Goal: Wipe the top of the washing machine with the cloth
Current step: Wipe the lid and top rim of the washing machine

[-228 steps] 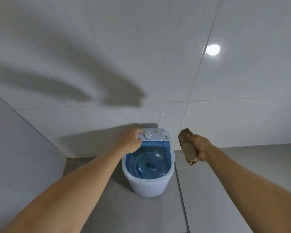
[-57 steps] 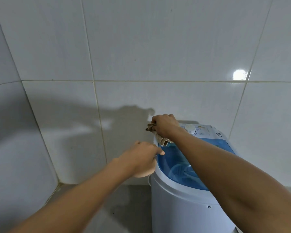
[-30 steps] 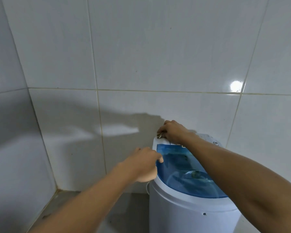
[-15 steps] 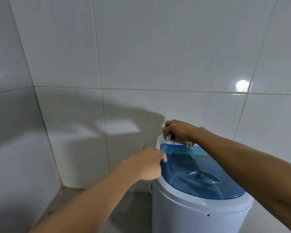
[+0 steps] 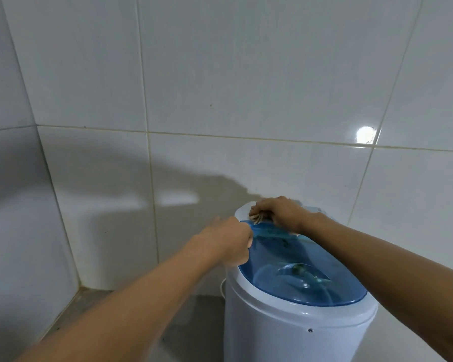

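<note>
- A small white washing machine (image 5: 293, 327) is standing on the grey floor (image 5: 94, 307), close to a white tiled wall (image 5: 220, 74) and near the room's corner.
- Its top is carrying a see-through blue lid (image 5: 306, 273), which is lying shut and sloping down toward the camera; a white panel at the back edge is mostly hiding under the right hand.
- The right hand (image 5: 279, 211) is reaching across the lid to that back panel, palm down, fingers curled and pressing onto the surface.
- The cloth (image 5: 256, 218) is sitting bunched under this hand, gripped by it; only a small tan, frayed bit is poking out at the fingertips, right at the line where the white panel is meeting the blue lid.
- The left hand (image 5: 229, 242) is resting at the machine's left rim, just beside the lid's back left corner, fingers folded into a loose fist against the edge; whether it is actually gripping the rim cannot be told from this angle.
- The cloth is lying just beyond the left hand, a little further back and to the right, so both hands are working close together at the rear left of the top.
- Both forearms are stretching in from the lower corners of the view, casting a dark shadow on the wall to the left.
- A bright light spot (image 5: 366, 135) is glinting on the tiles at upper right.
</note>
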